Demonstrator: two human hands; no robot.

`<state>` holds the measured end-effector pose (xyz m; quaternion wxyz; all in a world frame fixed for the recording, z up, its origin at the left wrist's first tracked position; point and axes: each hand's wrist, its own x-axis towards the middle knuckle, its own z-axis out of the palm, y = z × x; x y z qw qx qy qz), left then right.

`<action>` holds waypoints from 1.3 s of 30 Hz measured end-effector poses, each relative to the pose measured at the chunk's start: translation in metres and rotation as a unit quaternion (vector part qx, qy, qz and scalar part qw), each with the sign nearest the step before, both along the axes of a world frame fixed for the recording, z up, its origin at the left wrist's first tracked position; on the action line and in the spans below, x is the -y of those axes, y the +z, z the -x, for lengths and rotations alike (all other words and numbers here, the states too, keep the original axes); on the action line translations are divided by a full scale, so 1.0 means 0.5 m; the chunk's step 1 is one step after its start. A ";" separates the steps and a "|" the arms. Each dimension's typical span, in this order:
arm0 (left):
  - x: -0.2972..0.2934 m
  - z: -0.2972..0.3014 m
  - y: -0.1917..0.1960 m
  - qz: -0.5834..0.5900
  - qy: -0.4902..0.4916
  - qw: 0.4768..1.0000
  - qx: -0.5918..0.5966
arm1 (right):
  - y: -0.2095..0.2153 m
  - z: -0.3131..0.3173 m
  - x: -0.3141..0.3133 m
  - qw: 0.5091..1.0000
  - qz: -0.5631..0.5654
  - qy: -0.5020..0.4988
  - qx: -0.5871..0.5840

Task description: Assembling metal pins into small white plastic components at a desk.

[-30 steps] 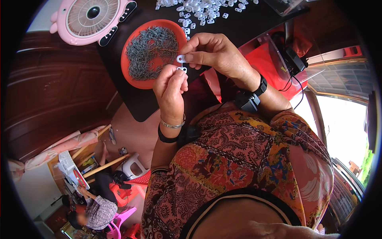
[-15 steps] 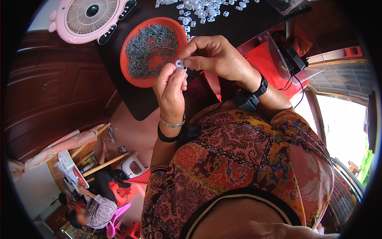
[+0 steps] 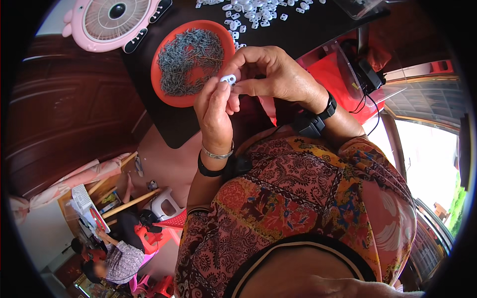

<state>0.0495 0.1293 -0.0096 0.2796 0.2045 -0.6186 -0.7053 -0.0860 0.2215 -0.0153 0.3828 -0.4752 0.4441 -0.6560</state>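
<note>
A small white plastic piece with holes (image 3: 228, 79) sits between my two hands, over the near right rim of an orange bowl (image 3: 155, 74). My left hand (image 3: 214, 109) pinches its lower left side between thumb and fingers. On its right side, the thumb and curled fingers of my right hand (image 3: 271, 74) close in on the piece. Whether a screw is in my fingertips is hidden. Many small grey screws (image 3: 174, 67) fill the bowl around a bare patch of its bottom.
Loose white plastic pieces (image 3: 256, 11) lie heaped at the table's far side. A pink fan (image 3: 112, 22) stands at the far left of the dark table (image 3: 169, 126). To the right are a clear bin with red lining (image 3: 328, 79) and black cables. Another person (image 3: 124, 260) sits at lower left.
The white piece has turned and tilted between my fingers, so that its holes face differently. Both hands have shifted slightly, and the left fingers have straightened a little.
</note>
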 end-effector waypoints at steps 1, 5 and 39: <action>0.003 0.000 0.000 -0.006 -0.013 1.000 0.003 | 0.002 0.000 -0.001 1.000 0.000 0.000 0.000; 0.001 0.001 0.000 0.001 -0.041 0.999 -0.006 | 0.002 0.004 -0.003 1.000 -0.009 0.004 0.003; -0.001 0.003 -0.008 -0.015 0.015 1.000 0.019 | 0.012 -0.010 0.000 0.956 0.029 -0.134 -0.259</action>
